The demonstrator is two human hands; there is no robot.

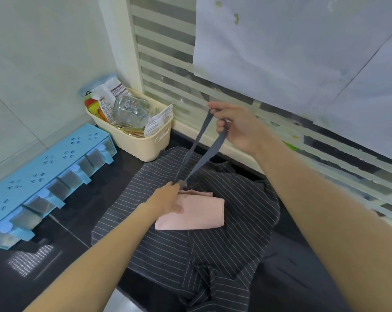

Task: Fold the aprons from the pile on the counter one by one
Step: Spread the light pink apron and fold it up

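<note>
A folded pink apron (197, 212) lies on top of a pile of dark pinstriped aprons (213, 251) on the black counter (82, 199). A grey strap (204, 149) rises from the pink apron's far edge as a loop. My right hand (235, 127) holds the loop's top up in the air, fingers curled round it. My left hand (168, 197) rests on the left part of the pink apron and pinches the strap at its base.
A cream basket (145, 145) full of packets stands at the back left against the wall. A blue spice-box rack (46, 174) runs along the left wall. A striped window with taped paper sheets (291, 48) rises behind the counter.
</note>
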